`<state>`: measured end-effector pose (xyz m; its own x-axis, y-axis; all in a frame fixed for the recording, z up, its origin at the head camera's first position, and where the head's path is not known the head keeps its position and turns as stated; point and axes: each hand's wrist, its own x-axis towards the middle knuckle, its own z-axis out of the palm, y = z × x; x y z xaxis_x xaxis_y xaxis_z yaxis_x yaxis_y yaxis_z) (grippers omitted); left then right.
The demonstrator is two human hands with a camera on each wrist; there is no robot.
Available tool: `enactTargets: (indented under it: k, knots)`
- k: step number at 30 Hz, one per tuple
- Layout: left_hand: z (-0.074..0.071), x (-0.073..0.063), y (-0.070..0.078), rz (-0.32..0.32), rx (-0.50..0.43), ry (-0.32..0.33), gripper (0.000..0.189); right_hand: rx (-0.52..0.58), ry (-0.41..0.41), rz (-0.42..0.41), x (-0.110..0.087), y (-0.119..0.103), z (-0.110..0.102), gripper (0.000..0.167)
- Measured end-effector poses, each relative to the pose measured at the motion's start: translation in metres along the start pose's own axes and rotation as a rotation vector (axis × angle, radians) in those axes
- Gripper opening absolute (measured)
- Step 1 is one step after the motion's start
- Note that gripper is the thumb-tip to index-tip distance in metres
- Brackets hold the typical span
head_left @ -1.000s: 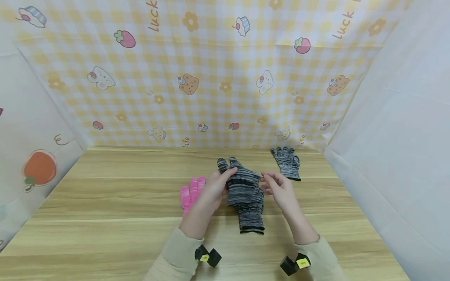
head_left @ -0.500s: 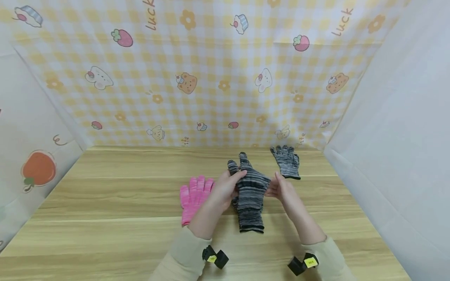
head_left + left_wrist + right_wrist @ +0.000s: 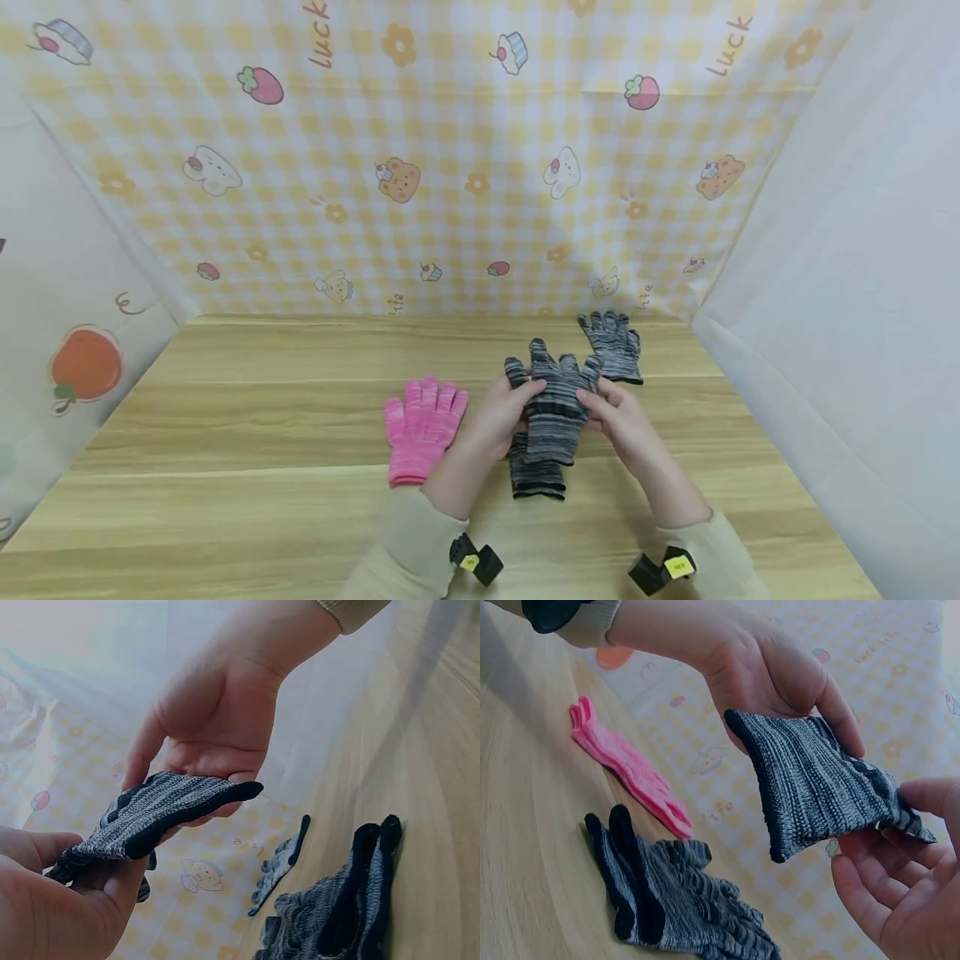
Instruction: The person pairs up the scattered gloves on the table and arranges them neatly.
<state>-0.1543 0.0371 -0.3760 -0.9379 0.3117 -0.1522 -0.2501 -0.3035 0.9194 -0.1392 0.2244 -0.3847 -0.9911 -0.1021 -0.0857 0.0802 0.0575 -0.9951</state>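
Grey-black striped knit glove point(image 3: 557, 408), held aloft right of centre, fingers pointing far, black-edged cuff point(image 3: 552, 450) near, pinched along both sides.

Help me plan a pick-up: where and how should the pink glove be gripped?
Probably pinch the pink glove at its cuff, coming from the near left: it lies flat, cuff nearest, finger ends toward the backdrop. The left forearm crowds its right side.

Beyond the wood-grained bench point(image 3: 247, 408) hangs a yellow-checked cloth point(image 3: 480, 117) printed with strawberries point(image 3: 264, 87) and bears point(image 3: 401, 181); a left white sheet point(image 3: 45, 250) carries an orange-red fruit print point(image 3: 87, 363), opposite a right white sheet point(image 3: 847, 250).
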Motion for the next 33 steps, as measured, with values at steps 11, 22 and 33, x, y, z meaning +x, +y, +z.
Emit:
enactTargets:
  k: [11, 22, 33]
  knots:
    - [0.008, 0.006, -0.014, -0.066, 0.127, -0.009, 0.049, -0.037, 0.014, -0.064, -0.002, 0.014, -0.015, 0.032]
    - [0.014, 0.016, -0.033, -0.102, 0.165, -0.069, 0.037, -0.062, -0.019, -0.049, -0.005, 0.026, -0.033, 0.01]
    - [0.028, 0.031, -0.053, -0.204, 0.144, -0.07, 0.035, -0.054, -0.09, -0.024, -0.007, 0.037, -0.056, 0.019]
